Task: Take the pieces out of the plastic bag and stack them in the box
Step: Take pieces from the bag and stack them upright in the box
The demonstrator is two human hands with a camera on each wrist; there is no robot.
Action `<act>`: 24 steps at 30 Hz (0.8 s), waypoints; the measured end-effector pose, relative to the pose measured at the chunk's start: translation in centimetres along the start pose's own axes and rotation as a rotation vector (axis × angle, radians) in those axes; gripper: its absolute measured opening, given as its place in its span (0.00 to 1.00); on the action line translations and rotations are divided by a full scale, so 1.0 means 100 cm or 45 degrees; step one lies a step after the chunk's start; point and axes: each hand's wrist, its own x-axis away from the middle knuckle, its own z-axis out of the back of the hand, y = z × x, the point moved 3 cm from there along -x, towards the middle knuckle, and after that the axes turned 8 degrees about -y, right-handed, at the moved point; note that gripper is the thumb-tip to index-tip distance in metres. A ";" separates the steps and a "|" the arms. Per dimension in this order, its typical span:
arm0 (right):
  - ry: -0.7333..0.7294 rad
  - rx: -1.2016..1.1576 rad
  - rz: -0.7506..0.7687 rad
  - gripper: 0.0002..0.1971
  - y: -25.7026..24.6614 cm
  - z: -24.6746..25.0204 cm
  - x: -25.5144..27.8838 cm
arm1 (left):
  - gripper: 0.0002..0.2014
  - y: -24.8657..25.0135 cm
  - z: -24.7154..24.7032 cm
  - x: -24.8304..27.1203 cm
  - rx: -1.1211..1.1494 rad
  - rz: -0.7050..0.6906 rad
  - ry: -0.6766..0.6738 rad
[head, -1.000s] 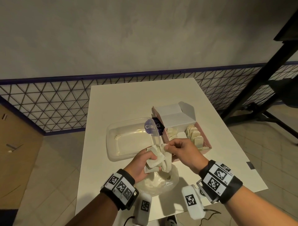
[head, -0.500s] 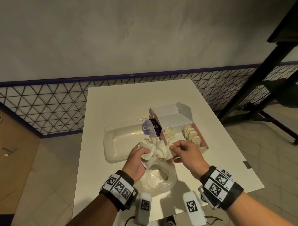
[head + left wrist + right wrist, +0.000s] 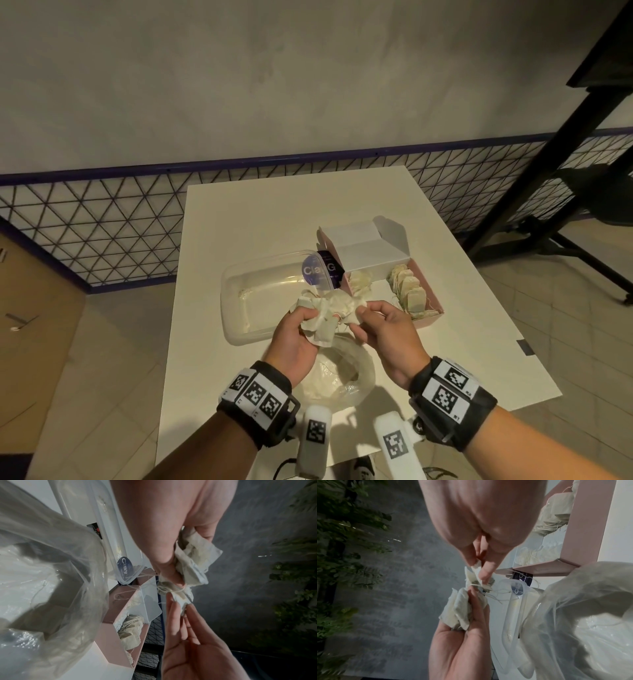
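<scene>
My left hand (image 3: 306, 317) grips a crumpled bunch of white tea bags (image 3: 327, 310) with tangled strings, held above the clear plastic bag (image 3: 342, 377) at the table's near edge. My right hand (image 3: 361, 313) pinches one tea bag (image 3: 181, 599) at the bunch's right end between thumb and fingertips. The left wrist view shows the bunch (image 3: 193, 558) in my curled fingers. In the right wrist view the pinched tea bag (image 3: 476, 573) sits just above the bunch (image 3: 460, 612). The open pink box (image 3: 428, 308), just beyond my right hand, holds a row of tea bags (image 3: 411, 294) and a small loose pile.
A clear plastic container (image 3: 260, 294) lies left of the box, touching its corner. The white table (image 3: 274, 212) is bare at the back. A lattice railing (image 3: 102, 222) runs behind it and a dark metal frame (image 3: 548, 171) stands to the right.
Both hands have lifted the bunch of tea bags a little higher above the plastic bag. My right hand's pinch has drawn one tea bag slightly out to the right.
</scene>
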 end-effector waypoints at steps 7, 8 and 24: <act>-0.015 0.003 -0.026 0.04 0.002 -0.009 -0.002 | 0.10 0.001 -0.001 0.000 -0.129 -0.019 0.050; -0.022 0.003 -0.013 0.05 0.003 -0.011 -0.003 | 0.11 0.002 0.000 0.000 -0.131 -0.017 0.063; 0.051 0.864 0.245 0.05 -0.028 0.012 -0.013 | 0.19 0.001 0.015 0.006 -0.255 0.200 -0.165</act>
